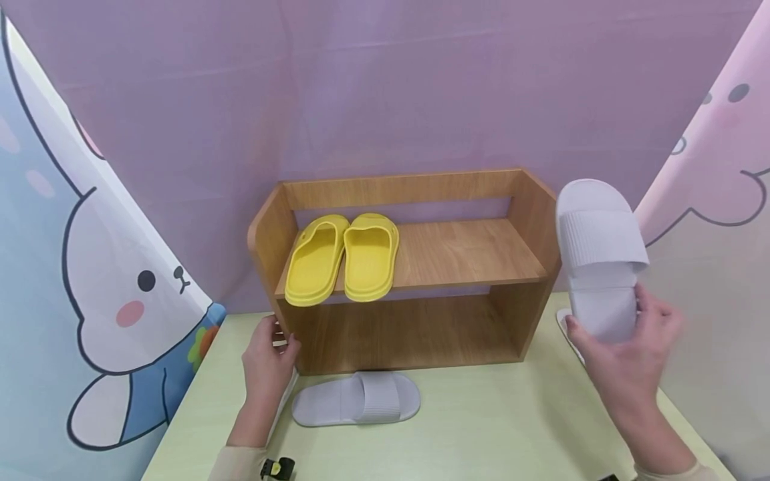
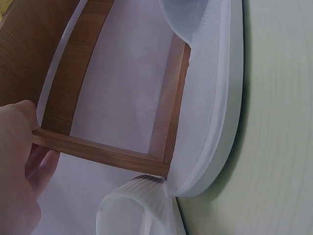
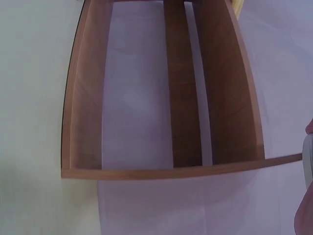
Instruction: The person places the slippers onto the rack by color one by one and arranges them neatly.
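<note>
Holding one grey slipper (image 1: 601,244) up, toe highest, beside the right end of the wooden rack (image 1: 400,190). Right hand (image 1: 634,357) pinches it near the heel, thumb at one edge, fingers at the other; whether it touches the right side panel (image 1: 532,224), cannot tell. Left hand (image 1: 269,364) grips the front edge of the left side panel (image 1: 267,234), probably as a brace. Yellow clogs (image 1: 368,264) sit side by side on the left of the upper shelf (image 1: 463,250); a second grey slipper (image 1: 327,403) lies on the table (image 1: 481,421) before the rack. Step in hand, by my reading: slipper aloft, rack steadied. A move onto the shelf would call for clearing that panel, levelling the slipper, keeping the left grip firm.
</note>
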`<state>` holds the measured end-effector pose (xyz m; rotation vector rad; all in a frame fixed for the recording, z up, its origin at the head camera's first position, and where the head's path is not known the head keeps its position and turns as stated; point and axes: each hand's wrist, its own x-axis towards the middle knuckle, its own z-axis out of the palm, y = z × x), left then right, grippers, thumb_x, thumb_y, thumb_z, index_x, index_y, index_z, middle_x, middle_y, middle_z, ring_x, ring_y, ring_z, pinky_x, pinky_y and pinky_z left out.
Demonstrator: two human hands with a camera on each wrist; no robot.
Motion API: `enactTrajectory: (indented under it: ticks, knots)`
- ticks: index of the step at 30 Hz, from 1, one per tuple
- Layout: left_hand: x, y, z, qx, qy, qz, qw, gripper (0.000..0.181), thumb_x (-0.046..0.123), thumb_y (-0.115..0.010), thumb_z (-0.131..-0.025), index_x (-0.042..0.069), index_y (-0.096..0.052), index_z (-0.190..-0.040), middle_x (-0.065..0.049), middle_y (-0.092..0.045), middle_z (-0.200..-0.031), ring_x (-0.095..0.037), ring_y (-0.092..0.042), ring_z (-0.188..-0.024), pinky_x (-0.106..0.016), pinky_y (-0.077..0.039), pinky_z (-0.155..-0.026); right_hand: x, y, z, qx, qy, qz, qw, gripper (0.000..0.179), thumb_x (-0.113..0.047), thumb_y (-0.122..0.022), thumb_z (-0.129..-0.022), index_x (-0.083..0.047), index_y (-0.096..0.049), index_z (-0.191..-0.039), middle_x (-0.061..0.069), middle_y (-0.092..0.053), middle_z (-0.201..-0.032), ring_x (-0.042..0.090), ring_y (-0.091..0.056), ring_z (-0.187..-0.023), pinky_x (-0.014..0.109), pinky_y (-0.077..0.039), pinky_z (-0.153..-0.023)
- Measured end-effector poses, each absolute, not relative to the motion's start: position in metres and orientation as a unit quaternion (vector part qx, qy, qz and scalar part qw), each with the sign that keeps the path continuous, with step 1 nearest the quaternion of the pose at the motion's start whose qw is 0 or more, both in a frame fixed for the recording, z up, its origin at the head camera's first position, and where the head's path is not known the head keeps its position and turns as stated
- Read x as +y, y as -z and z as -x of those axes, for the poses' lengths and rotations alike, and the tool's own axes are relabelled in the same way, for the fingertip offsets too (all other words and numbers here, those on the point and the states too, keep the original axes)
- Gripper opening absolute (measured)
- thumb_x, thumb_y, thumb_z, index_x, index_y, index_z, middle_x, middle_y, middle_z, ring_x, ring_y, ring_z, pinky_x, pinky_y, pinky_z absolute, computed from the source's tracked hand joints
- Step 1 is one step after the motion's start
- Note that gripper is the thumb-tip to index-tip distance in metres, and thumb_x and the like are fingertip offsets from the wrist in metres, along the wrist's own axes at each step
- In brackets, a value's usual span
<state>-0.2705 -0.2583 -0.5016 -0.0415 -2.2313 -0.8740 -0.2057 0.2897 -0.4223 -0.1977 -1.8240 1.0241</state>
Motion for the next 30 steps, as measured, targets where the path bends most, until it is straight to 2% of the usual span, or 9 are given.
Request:
enactTrajectory:
  ticks: [5,13,16,20,25,28,30]
  knots:
    - [-0.258,0.502,0.271,-0.867,0.344,0.015,0.361,0.041,0.002,-0.080,-0.093,0.004,-0.063,-0.130,-0.016,-0.072,-0.114,-0.036,-0.079,-0.098,-0.049,-0.070,-0.073,0.279,0.417,0.206,-0.766,-0.414,0.060,0.488,0.108,0.001,-0.101,-0.060,-0.008,-0.058,-0.158,-0.026,-0.032,-0.131,0.000,-0.040,-0.125,0.017,-0.040,-0.093]
    - [-0.259,0.502,0.270,-0.866,0.342,0.016,0.365,0.041,0.003,-0.081,-0.093,0.004,-0.063,-0.129,-0.016,-0.073,-0.113,-0.035,-0.079,-0.097,-0.049,-0.070,-0.072,0.265,0.411,0.213,-0.779,-0.408,0.003,0.477,0.105,-0.001,-0.099,-0.061,-0.002,-0.057,-0.157,-0.027,-0.030,-0.131,0.001,-0.035,-0.125,0.017,-0.037,-0.093]
    - [-0.258,0.501,0.270,-0.868,0.341,0.013,0.360,0.041,0.003,-0.081,-0.093,0.004,-0.063,-0.130,-0.016,-0.072,-0.114,-0.035,-0.079,-0.098,-0.049,-0.070,-0.073,0.261,0.410,0.217,-0.784,-0.403,-0.009,0.472,0.105,-0.003,-0.100,-0.060,0.000,-0.057,-0.156,-0.008,-0.042,-0.129,0.002,-0.034,-0.125,0.017,-0.036,-0.094]
    - [-0.257,0.501,0.269,-0.871,0.339,0.008,0.354,0.043,0.003,-0.081,-0.094,0.004,-0.062,-0.132,-0.016,-0.072,-0.116,-0.036,-0.078,-0.099,-0.050,-0.070,-0.075,0.256,0.408,0.220,-0.786,-0.408,-0.012,0.465,0.108,-0.005,-0.103,-0.059,-0.001,-0.057,-0.157,0.016,-0.043,-0.133,0.006,-0.034,-0.126,0.016,-0.036,-0.094]
    - [-0.257,0.500,0.269,-0.871,0.338,0.010,0.356,0.043,0.003,-0.081,-0.094,0.004,-0.062,-0.132,-0.016,-0.072,-0.116,-0.036,-0.078,-0.099,-0.050,-0.070,-0.074,0.249,0.405,0.222,-0.784,-0.415,-0.019,0.461,0.109,-0.005,-0.102,-0.058,-0.002,-0.058,-0.157,0.018,-0.043,-0.133,0.009,-0.036,-0.125,0.017,-0.036,-0.093]
    - [-0.257,0.500,0.269,-0.872,0.338,0.009,0.354,0.042,0.003,-0.081,-0.094,0.004,-0.062,-0.131,-0.016,-0.072,-0.116,-0.036,-0.078,-0.099,-0.050,-0.070,-0.074,0.245,0.404,0.224,-0.788,-0.410,-0.029,0.459,0.108,-0.008,-0.102,-0.059,-0.001,-0.057,-0.157,0.024,-0.042,-0.132,0.018,-0.040,-0.124,0.020,-0.037,-0.091]
    - [-0.257,0.501,0.269,-0.871,0.339,0.009,0.354,0.042,0.003,-0.081,-0.094,0.004,-0.062,-0.131,-0.016,-0.072,-0.116,-0.036,-0.078,-0.099,-0.050,-0.070,-0.074,0.243,0.404,0.225,-0.793,-0.401,-0.037,0.457,0.106,-0.010,-0.101,-0.060,-0.001,-0.057,-0.157,0.027,-0.043,-0.132,0.025,-0.042,-0.123,0.026,-0.038,-0.089]
